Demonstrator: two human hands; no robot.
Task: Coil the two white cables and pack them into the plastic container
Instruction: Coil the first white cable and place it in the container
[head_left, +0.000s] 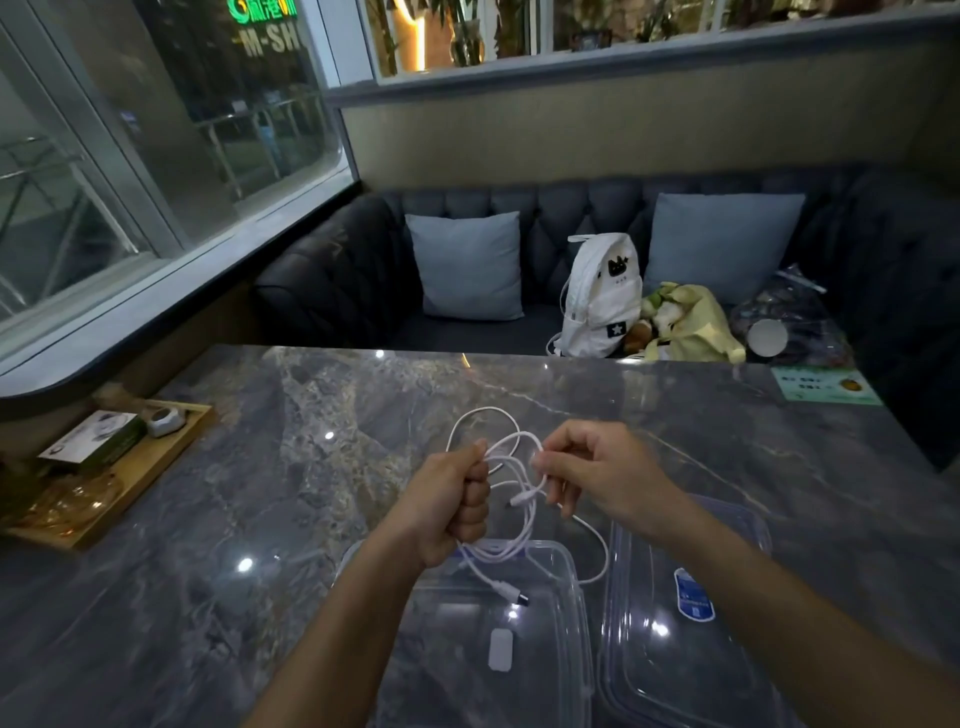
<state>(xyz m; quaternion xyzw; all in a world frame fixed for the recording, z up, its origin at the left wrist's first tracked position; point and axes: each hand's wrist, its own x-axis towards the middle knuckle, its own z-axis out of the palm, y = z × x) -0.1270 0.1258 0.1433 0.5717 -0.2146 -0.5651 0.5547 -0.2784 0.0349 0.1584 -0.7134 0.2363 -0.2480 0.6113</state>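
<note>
The left hand (457, 501) is curled into a tight fist around loops of a white cable (511, 486), and the right hand (597, 475) pinches another part of the same cable between its thumb and fingers, both held up above the desk (311, 467) near its front edge. One plug end hangs down over the open clear plastic container (561, 566), which sits on the desk under the hands with a small white piece (500, 650) inside, and the clear lid (685, 639) lies just beside it on the right. A wooden tray (130, 478) sits by the left edge of the desk, and a white backpack (602, 296) rests on the sofa (353, 280) past the far edge.
</note>
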